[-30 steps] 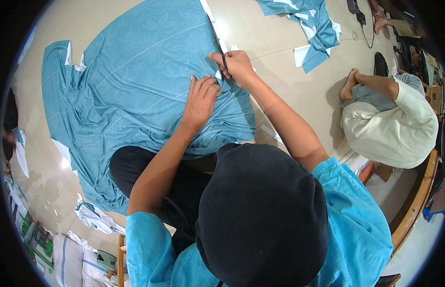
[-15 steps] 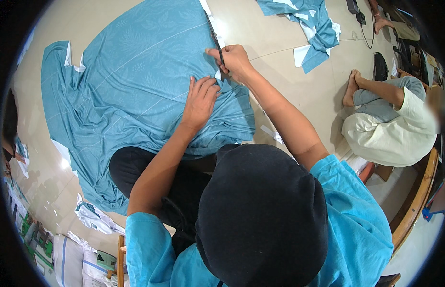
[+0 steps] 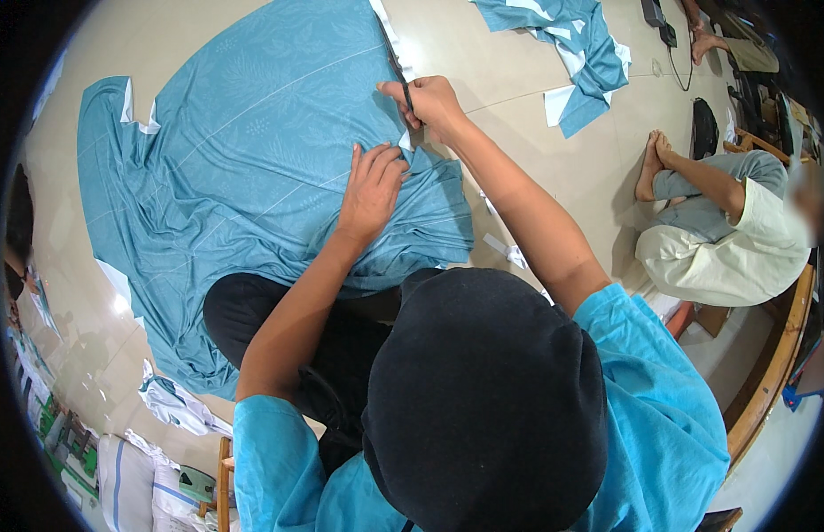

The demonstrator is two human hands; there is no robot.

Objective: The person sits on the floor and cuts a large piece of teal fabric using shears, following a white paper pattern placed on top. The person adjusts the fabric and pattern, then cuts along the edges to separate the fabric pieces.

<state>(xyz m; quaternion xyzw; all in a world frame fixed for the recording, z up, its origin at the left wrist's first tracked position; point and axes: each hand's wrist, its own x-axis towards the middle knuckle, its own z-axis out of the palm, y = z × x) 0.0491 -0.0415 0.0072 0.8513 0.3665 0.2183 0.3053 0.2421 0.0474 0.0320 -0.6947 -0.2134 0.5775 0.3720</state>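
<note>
A large teal cloth (image 3: pixel 252 115) with a faint leaf pattern and thin pale lines spreads over the floor and bunches up by my knees. My right hand (image 3: pixel 431 105) grips dark scissors (image 3: pixel 395 64), whose long blades lie along the cloth's right edge and point away from me. White margin (image 3: pixel 382 12) shows along that edge beside the blades. My left hand (image 3: pixel 373 188) rests flat on the cloth, fingers stretched out, a little nearer to me than the scissors. Wrinkled folds (image 3: pixel 429 208) of the cloth gather to the right of that hand.
More teal and white cloth (image 3: pixel 578 53) lies on the floor at the far right. Another person (image 3: pixel 722 230) sits on the right with bare feet drawn in. White scraps (image 3: pixel 507 250) lie near my right forearm. A white-and-teal bundle (image 3: pixel 177 403) and white sacks (image 3: pixel 126 479) are at lower left.
My right hand and the scissors have shifted very slightly away from me along the cloth's edge. The left hand stays in place. The seated person on the right has moved a little.
</note>
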